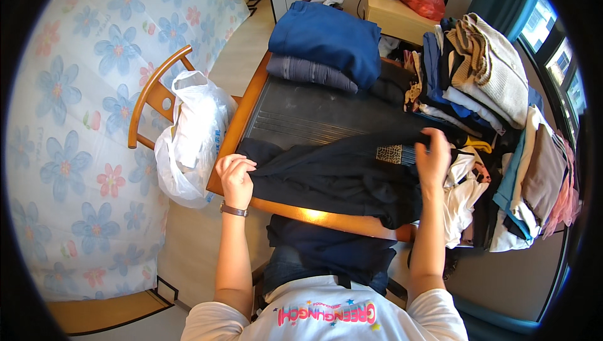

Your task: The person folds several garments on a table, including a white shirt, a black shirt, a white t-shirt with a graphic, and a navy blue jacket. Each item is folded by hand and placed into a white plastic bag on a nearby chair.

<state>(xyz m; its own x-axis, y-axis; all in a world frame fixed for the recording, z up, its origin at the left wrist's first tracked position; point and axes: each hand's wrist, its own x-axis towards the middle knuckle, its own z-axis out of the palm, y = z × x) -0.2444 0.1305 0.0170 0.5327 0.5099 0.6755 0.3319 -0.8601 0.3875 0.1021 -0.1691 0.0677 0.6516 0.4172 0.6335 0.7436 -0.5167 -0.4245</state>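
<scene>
A black garment (325, 176) lies spread and creased across the near part of the table. My left hand (234, 176) pinches its left end near the table's wooden corner. Over the garment's right end is my right hand (433, 157), thumb and index finger apart; its other fingers are partly hidden. Between the hands, nearer the right one, a small leopard-print patch (389, 154) shows beside dark ribbed or fringed material. The dark table top (297, 105) has a wooden rim.
Folded blue clothing (325, 34) rests on a grey folded item (311, 72) at the back. Tall clothes piles (494, 67) crowd the right side, with white cloth (459, 199) nearer. A wooden chair (146, 100) holds a white plastic bag (193, 138) at left. Floral sheeting (113, 72) hangs beyond.
</scene>
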